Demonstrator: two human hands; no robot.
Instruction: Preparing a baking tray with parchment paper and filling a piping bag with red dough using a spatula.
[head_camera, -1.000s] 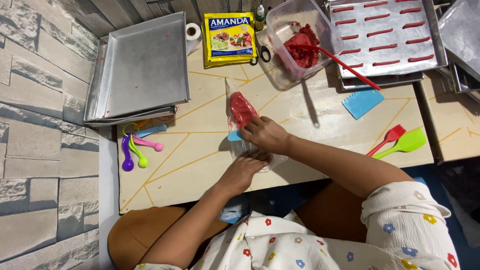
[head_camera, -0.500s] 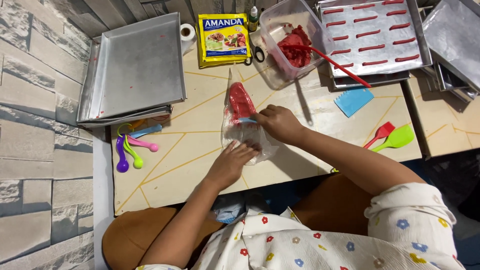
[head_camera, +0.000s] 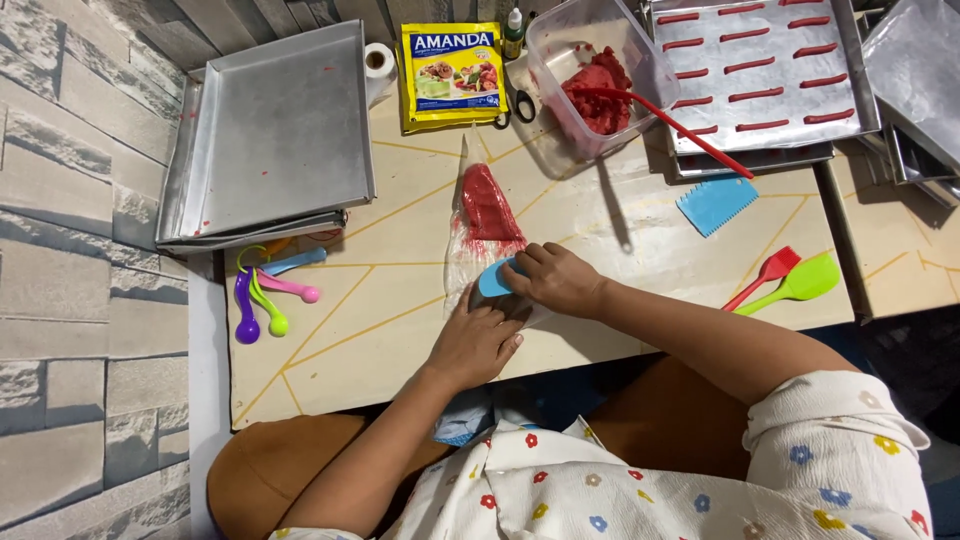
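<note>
The right hand (head_camera: 556, 280) has its fingers (head_camera: 528, 262) curled close together over a small blue scraper (head_camera: 494, 280), pinching it and pressing its edge down on a clear piping bag (head_camera: 482, 235) that lies flat on the table (head_camera: 380, 330). The scraper sits at the fingertips, across the bag's width, just behind the red dough (head_camera: 490, 208) packed toward the bag's narrow tip. The tip itself points away from the fingers, toward the yellow packet (head_camera: 452, 75) at the far edge.

The left hand (head_camera: 477, 345) lies just below the scraper, palm down on the bag's open, empty end. Its fingers (head_camera: 470, 308) are stretched forward and held side by side, flat rather than gripping, and they pin the plastic to the table. The two hands almost touch at the scraper.

Out beyond the right fingers, farther up, stands a clear plastic tub (head_camera: 590, 70) of red dough with a red spatula (head_camera: 665, 120) leaning in it, and small scissors (head_camera: 522, 100) lie beside the tub. Right of that is a baking tray (head_camera: 765, 70) lined with rows of short red strips. A second, toothed blue scraper (head_camera: 716, 204) lies on the table to the right of the hand, and a red and a green spatula (head_camera: 785, 285) lie near the forearm.

To the left of the left fingers lie coloured measuring spoons (head_camera: 268, 295), and above them stacked empty metal trays (head_camera: 270, 135) with a roll of tape (head_camera: 378, 62) at their far corner.
</note>
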